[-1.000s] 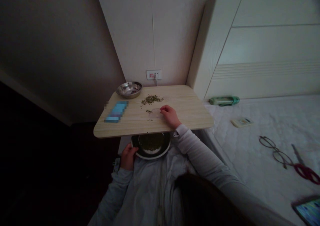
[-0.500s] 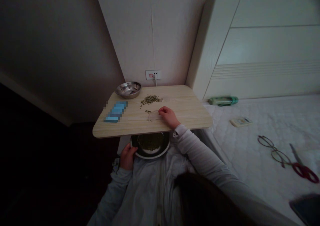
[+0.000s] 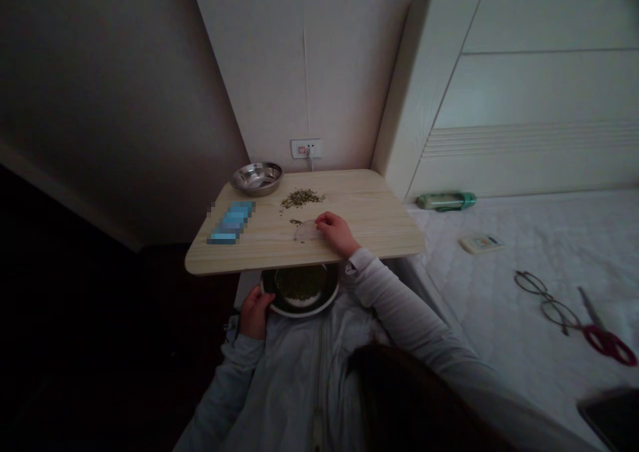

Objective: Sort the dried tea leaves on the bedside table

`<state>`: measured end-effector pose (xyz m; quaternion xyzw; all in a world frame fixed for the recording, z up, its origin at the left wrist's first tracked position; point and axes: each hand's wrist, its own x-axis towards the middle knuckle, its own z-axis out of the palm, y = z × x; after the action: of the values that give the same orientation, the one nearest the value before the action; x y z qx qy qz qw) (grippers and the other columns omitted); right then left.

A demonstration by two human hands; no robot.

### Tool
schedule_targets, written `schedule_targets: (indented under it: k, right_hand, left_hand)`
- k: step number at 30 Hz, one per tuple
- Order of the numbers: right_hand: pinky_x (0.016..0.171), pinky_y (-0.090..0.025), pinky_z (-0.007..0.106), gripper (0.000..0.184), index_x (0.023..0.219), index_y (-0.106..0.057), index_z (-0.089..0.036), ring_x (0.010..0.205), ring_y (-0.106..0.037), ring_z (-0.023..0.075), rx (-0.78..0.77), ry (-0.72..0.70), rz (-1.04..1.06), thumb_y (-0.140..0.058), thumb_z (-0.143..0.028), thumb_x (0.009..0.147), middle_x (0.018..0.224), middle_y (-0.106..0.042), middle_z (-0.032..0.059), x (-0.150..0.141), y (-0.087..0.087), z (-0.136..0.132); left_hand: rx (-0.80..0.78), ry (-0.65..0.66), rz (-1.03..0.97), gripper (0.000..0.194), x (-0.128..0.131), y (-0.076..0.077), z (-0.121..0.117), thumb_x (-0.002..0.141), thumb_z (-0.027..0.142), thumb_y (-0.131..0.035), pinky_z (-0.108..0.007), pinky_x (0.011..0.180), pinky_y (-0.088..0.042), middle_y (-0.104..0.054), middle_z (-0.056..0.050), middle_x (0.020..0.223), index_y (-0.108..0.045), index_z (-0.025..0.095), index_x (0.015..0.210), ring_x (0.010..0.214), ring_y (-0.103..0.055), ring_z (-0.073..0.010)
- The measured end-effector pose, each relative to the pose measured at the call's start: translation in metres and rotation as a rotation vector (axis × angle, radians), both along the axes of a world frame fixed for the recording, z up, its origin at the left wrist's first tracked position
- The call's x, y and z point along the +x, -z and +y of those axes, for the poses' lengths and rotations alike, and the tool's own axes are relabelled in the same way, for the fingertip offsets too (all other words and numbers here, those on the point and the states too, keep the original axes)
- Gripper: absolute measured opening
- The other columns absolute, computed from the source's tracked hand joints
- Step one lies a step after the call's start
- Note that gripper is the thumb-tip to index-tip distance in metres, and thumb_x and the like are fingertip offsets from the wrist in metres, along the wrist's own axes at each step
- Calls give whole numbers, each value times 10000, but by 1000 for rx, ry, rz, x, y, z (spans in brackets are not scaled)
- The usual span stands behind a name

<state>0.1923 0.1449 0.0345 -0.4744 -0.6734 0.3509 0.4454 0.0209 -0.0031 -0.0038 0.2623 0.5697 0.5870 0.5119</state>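
My left hand grips the rim of a metal bowl holding green beans, kept just under the front edge of a small wooden table. My right hand rests on the tabletop with its fingers closed on a small pale flat piece. A few green beans lie just beyond that piece. A larger pile of green beans sits further back on the table.
An empty steel bowl stands at the table's back left, a blurred blue object at its left. A wall socket is behind. On the bed to the right lie a green bottle, a remote, glasses and red scissors.
My right hand has drawn the pale piece slightly left and toward the table's front edge. My left hand and the bowl have stayed in place.
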Motion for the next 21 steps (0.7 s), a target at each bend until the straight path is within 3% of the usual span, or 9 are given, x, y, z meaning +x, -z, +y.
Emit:
schedule_targets:
  k: [21]
  right_hand:
    - [562,-326,203,141,676,-499,-163,574,-426,71,6,-9,12,-424,-236,582,588,-474,-36,0,-3,-1]
  left_hand:
    - [48,18,-17,154,-5,12,2,506,157,-537,-212,537,-348,-530,48,512,-534,160,660,519,-482,-95]
